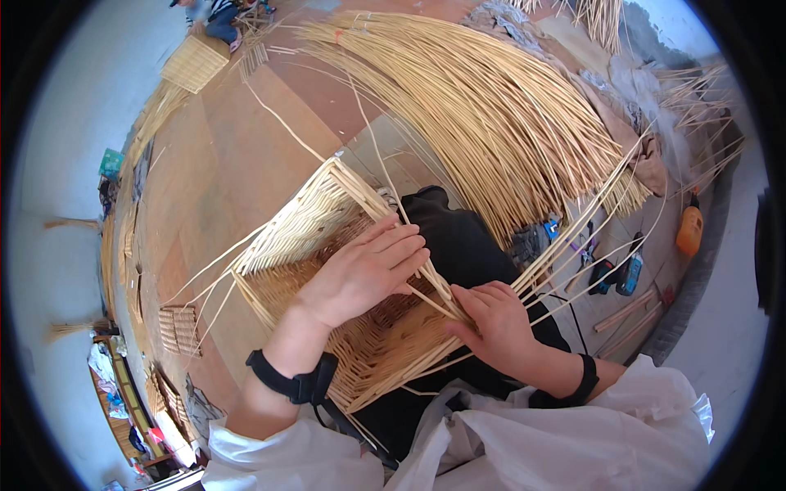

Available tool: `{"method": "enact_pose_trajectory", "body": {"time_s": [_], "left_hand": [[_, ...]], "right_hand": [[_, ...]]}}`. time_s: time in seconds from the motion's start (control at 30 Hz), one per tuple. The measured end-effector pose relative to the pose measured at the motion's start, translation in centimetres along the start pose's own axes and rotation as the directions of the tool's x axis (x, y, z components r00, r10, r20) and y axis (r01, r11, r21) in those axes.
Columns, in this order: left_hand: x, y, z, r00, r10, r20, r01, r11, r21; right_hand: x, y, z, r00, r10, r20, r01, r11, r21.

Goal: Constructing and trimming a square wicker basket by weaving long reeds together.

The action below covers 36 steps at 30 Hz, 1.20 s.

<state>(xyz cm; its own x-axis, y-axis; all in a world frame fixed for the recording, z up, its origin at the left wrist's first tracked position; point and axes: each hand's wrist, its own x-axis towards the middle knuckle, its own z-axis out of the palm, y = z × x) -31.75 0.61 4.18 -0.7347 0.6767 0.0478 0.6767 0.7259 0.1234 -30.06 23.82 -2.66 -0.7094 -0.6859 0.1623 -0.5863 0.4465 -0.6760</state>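
Observation:
A rectangular wicker basket [299, 221] of pale woven rods sits tilted on my lap, its hollow facing up. My left hand [364, 266] reaches across the opening, fingers closed over the rim on the far right side. At the right corner of that rim, my right hand [495, 323] grips some rods, thumb pressed on the near side. Long loose rods [565, 241] fan out past it to the upper right. Other free ends stick out from the basket's left and far corners. What lies under my left fingers is partly hidden.
A big bundle of peeled rods [483, 106] lies on the floor beyond the basket. To the right are a cordless drill [629, 272], gloves [532, 241] and an orange bottle [689, 229]. A woven panel [195, 64] lies near another person [219, 20] at far left.

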Motion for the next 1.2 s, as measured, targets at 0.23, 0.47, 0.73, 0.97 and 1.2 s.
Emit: {"method": "enact_pose_trajectory", "body": {"time_s": [0.23,0.47,0.73,0.97,1.2], "left_hand": [[1.0,-1.0,2.3,0.99,0.024,-0.142,-0.028,0.999,-0.028],[1.9,-1.6,1.1,0.998,0.055,-0.023,-0.056,0.996,-0.071],[3.7,-0.9,1.3,0.999,0.052,0.01,-0.053,0.998,0.047],[0.7,3.8,-0.3,0.789,-0.476,-0.39,0.465,0.876,-0.128],[-2.2,6.7,4.8,0.443,-0.809,0.386,0.127,-0.369,-0.921]], "right_hand": [[-0.1,-0.4,1.3,0.983,-0.011,-0.182,-0.002,0.998,-0.067],[1.0,0.4,-1.2,0.972,0.201,0.123,-0.221,0.957,0.187],[2.6,2.5,-1.9,0.855,0.281,0.435,-0.46,0.798,0.389],[2.7,2.2,-1.2,0.985,0.098,0.143,-0.141,0.933,0.331],[4.3,0.0,0.8,0.973,-0.022,0.229,-0.007,0.992,0.125]]}}
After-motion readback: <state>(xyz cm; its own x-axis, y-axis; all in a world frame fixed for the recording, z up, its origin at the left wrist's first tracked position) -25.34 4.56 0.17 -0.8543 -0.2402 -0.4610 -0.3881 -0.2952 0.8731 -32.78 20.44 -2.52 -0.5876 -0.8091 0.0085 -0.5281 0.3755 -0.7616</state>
